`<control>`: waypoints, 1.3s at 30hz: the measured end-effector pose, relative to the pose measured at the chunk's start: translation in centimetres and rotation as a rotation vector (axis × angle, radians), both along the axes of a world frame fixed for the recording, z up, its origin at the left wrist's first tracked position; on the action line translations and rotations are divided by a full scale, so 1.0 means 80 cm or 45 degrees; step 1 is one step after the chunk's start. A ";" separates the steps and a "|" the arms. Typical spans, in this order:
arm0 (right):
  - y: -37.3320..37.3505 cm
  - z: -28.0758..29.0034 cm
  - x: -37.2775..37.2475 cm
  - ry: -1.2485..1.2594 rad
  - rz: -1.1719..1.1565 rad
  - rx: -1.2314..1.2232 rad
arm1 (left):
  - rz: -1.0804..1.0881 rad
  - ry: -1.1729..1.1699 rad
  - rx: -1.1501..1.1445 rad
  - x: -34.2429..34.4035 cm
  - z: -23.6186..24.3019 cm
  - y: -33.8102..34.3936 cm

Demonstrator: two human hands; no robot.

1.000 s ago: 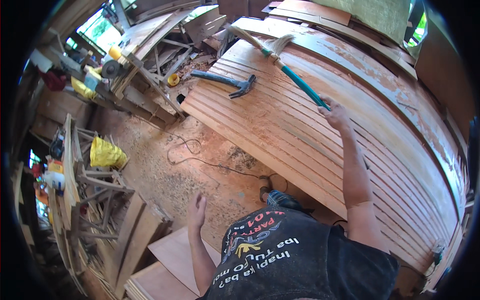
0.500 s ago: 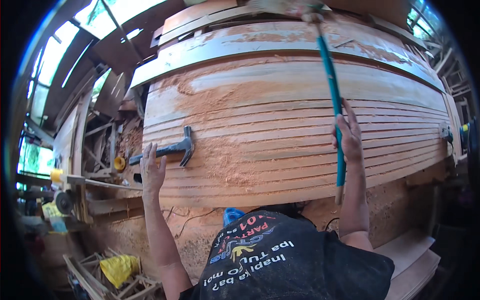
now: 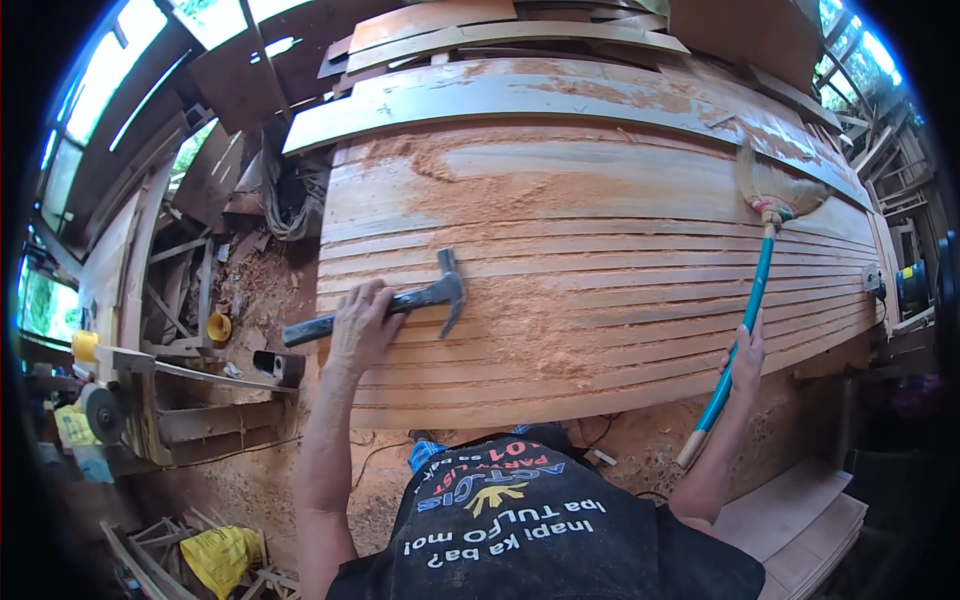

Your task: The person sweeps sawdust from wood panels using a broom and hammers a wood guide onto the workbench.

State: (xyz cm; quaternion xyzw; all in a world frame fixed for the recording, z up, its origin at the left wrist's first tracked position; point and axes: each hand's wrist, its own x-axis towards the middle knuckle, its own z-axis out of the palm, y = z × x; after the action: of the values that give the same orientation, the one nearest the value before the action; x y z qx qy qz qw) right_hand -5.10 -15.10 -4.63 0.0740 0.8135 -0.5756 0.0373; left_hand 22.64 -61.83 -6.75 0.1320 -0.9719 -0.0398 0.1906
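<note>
My left hand (image 3: 362, 325) is closed around the dark handle of a claw hammer (image 3: 450, 290) at the left part of the wooden boards (image 3: 620, 330). The hammer's head points right, close over the boards. In my right hand (image 3: 742, 357) is a soft broom (image 3: 760, 275) with a teal handle, gripped along its lower half. Its straw bristles fan out at the far right, against the boards near a raised plank. Sawdust (image 3: 540, 320) lies in a broad patch across the middle and far left of the boards.
A pale plank (image 3: 480, 105) lies across the far side, with more boards behind it. A power tool (image 3: 875, 283) sits at the right edge. On the left are a grinding wheel (image 3: 103, 412) and a yellow cup (image 3: 218, 327); sheets (image 3: 800, 515) are stacked at lower right.
My left hand has gone from lying open by the hammer to gripping its handle. The broom has swung from upright above the far plank to the right, its bristles now down at the boards.
</note>
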 end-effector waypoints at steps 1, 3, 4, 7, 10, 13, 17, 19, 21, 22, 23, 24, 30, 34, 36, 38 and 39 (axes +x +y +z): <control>-0.020 0.007 0.019 -0.032 0.068 0.005 | -0.020 -0.070 0.069 0.004 -0.002 -0.005; -0.067 0.017 0.063 -0.047 0.137 0.014 | -0.040 -0.122 0.140 0.019 -0.004 -0.017; -0.090 0.022 0.087 -0.081 0.196 0.021 | -0.035 -0.169 0.143 0.024 -0.005 -0.020; -0.152 0.019 0.154 -0.114 0.311 0.040 | 0.010 -0.126 0.333 0.078 -0.001 -0.053; -0.229 0.044 0.238 -0.238 0.430 0.007 | 0.293 0.126 0.733 0.159 -0.026 -0.097; -0.290 0.056 0.311 -0.327 0.625 0.013 | 0.593 0.279 1.022 0.235 -0.049 -0.162; -0.361 0.050 0.370 -0.371 0.988 0.012 | 0.966 0.561 1.404 0.340 -0.138 -0.234; -0.387 0.043 0.387 -0.385 1.076 0.033 | 1.176 0.459 1.259 0.392 -0.192 -0.245; -0.400 0.039 0.402 -0.436 1.363 -0.003 | 1.173 0.310 0.663 0.469 -0.270 -0.241; -0.397 0.038 0.409 -0.440 1.343 -0.008 | 1.217 0.148 0.773 0.492 -0.285 -0.224; -0.391 0.034 0.407 -0.486 1.293 -0.070 | 1.277 -0.014 1.069 0.487 -0.272 -0.191; -0.390 0.033 0.408 -0.537 1.304 -0.154 | 1.437 -0.159 1.319 0.526 -0.287 -0.164; -0.270 0.054 0.324 -0.173 0.613 -0.290 | 1.576 -0.568 1.710 0.751 -0.389 0.057; -0.167 0.030 0.241 0.130 0.035 -0.075 | 1.446 -0.711 1.676 0.763 -0.357 0.097; -0.151 0.011 0.227 0.147 0.002 -0.090 | 1.421 -0.687 1.660 0.764 -0.353 0.088; -0.150 0.013 0.239 -0.034 -0.006 0.033 | 1.385 -0.624 1.632 0.758 -0.360 0.063; -0.151 0.013 0.253 -0.034 -0.008 0.039 | 1.369 -0.578 1.612 0.754 -0.362 0.042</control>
State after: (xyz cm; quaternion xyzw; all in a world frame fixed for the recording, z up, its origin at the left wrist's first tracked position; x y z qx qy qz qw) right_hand 15.12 -27.17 -3.58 0.0847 0.8214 -0.5622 0.0455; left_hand 83.00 -58.46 -35.68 0.6607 -0.5867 -0.4513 -0.1249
